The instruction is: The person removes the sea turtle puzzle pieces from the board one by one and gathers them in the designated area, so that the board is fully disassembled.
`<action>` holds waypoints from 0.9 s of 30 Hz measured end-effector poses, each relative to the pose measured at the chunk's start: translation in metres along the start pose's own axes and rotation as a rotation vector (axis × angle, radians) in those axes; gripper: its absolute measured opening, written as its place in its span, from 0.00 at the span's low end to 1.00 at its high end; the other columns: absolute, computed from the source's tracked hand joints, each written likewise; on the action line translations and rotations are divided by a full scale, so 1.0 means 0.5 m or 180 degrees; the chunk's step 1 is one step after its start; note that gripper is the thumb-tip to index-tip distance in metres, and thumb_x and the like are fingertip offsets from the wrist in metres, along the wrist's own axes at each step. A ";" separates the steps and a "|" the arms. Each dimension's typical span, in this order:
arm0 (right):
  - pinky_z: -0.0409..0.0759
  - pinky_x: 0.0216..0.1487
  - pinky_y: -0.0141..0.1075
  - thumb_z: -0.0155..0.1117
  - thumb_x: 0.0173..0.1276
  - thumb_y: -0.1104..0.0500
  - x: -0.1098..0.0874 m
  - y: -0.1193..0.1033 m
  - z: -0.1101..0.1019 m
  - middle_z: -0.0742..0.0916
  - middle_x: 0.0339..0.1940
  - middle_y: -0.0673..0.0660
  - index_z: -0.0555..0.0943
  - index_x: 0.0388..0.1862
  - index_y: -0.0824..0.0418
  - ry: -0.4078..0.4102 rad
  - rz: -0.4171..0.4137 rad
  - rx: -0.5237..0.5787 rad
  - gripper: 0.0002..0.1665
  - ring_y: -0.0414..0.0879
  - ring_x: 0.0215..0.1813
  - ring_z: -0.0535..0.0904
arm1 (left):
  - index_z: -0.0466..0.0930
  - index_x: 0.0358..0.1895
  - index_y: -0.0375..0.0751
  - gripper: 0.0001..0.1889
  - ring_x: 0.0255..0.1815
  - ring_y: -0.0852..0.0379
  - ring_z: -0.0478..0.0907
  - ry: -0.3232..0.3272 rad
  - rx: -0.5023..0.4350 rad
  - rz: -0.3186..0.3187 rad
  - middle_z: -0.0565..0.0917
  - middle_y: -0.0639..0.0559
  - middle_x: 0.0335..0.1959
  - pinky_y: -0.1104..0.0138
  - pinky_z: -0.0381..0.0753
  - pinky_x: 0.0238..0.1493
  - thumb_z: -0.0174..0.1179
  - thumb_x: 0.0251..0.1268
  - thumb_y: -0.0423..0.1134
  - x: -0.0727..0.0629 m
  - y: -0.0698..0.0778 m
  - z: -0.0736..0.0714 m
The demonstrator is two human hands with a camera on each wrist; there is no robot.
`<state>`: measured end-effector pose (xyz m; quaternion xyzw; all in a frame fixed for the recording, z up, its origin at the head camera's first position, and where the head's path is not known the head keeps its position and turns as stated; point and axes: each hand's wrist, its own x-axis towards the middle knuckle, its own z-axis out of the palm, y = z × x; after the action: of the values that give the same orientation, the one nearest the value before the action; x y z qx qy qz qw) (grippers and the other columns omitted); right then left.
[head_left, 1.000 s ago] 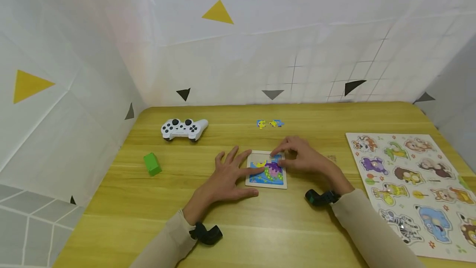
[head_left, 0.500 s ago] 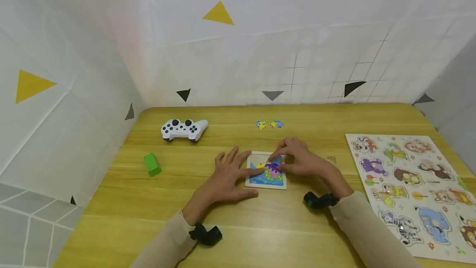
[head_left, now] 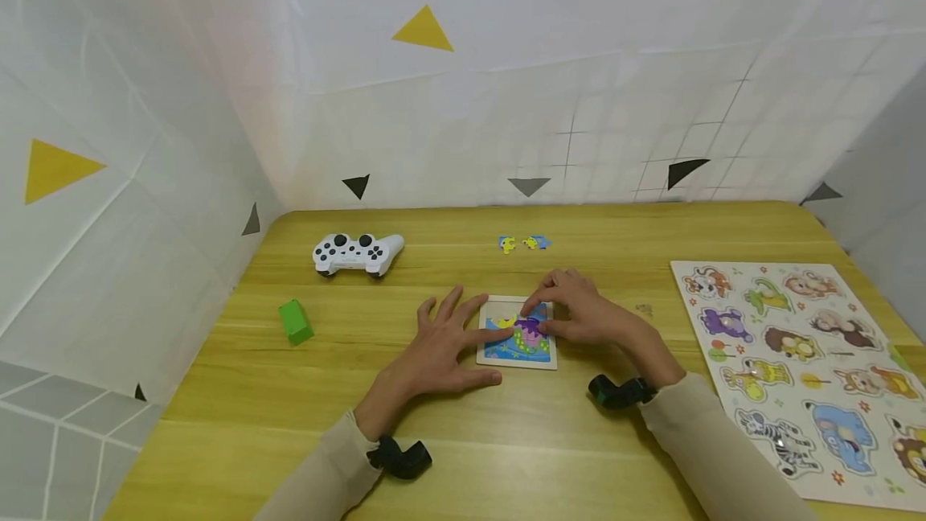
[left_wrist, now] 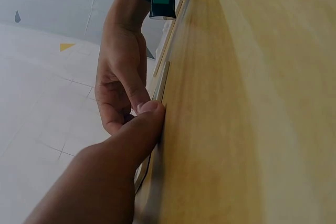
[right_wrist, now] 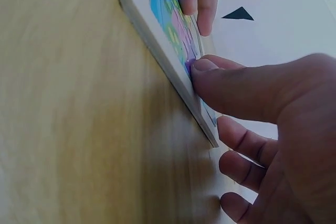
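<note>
A small jigsaw puzzle in a pale square tray (head_left: 517, 365) lies on the table between both hands, its picture blue, purple, pink and yellow. My left hand (head_left: 437, 348) spreads over the tray's left side, the index finger reaching across onto the picture. In the left wrist view, the left thumb (left_wrist: 149, 114) lies along the tray's near edge. At the upper right of the tray, my right hand (head_left: 586, 312) pinches a blue and purple puzzle piece (head_left: 538, 313) between thumb and index finger. The right thumb (right_wrist: 207, 80) touches the picture. The tray's upper left shows bare backing.
Two loose puzzle pieces, one (head_left: 506, 244) beside the other (head_left: 536, 242), lie behind the tray. A white game controller (head_left: 354, 254) sits at the back left, with a green block (head_left: 296, 322) nearer. A large animal puzzle board (head_left: 788, 368) covers the right side.
My right hand's fingertips have shifted slightly left and toward me over the upper right of the tray. The left hand has stayed in place.
</note>
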<state>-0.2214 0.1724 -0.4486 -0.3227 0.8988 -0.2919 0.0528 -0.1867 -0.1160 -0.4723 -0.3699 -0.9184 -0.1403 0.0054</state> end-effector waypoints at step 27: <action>0.70 0.57 0.48 0.74 0.64 0.61 0.000 0.007 -0.003 0.85 0.49 0.54 0.80 0.61 0.58 0.0146 -0.0153 0.0188 0.26 0.50 0.52 0.76 | 0.66 0.73 0.80 0.33 0.84 0.31 0.42 -0.0027 -0.0034 0.0010 0.55 0.49 0.83 0.30 0.45 0.70 0.53 0.64 0.75 -0.001 0.003 -0.004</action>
<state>-0.2239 0.1754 -0.4492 -0.3358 0.8828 -0.3268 0.0347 -0.1857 -0.1159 -0.4702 -0.3720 -0.9170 -0.1436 -0.0002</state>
